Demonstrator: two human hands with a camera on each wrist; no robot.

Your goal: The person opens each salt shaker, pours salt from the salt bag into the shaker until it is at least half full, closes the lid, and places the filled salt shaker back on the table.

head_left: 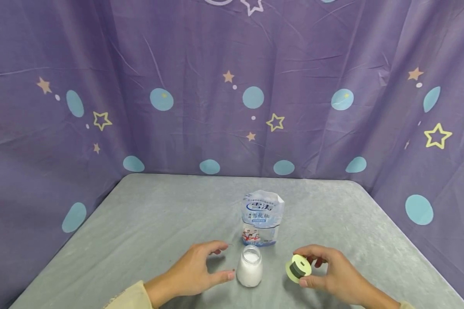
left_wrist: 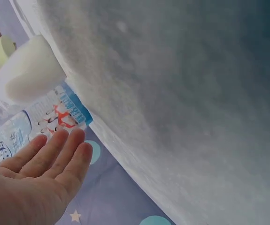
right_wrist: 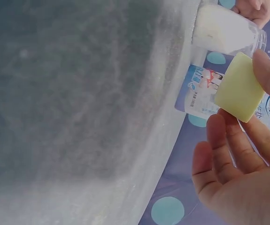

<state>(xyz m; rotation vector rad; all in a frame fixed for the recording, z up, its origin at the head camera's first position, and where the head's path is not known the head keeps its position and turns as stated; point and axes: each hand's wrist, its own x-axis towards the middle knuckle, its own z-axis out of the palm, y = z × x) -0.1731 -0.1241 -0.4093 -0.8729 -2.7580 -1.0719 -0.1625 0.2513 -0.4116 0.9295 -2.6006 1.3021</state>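
Observation:
A small glass jar filled with white grains stands uncapped on the table between my hands. My left hand is just left of it, thumb and fingers apart, holding nothing; its fingers look nearly straight in the left wrist view. To the right of the jar, my right hand pinches a pale yellow-green lid between thumb and fingers. The lid is tilted, with a dark green part facing the jar. In the right wrist view the lid shows its plain yellow side.
Behind the jar a blue and white salt bag stands upright. The table has a grey cloth-like cover, and a purple curtain with stars and dots hangs along its back and sides.

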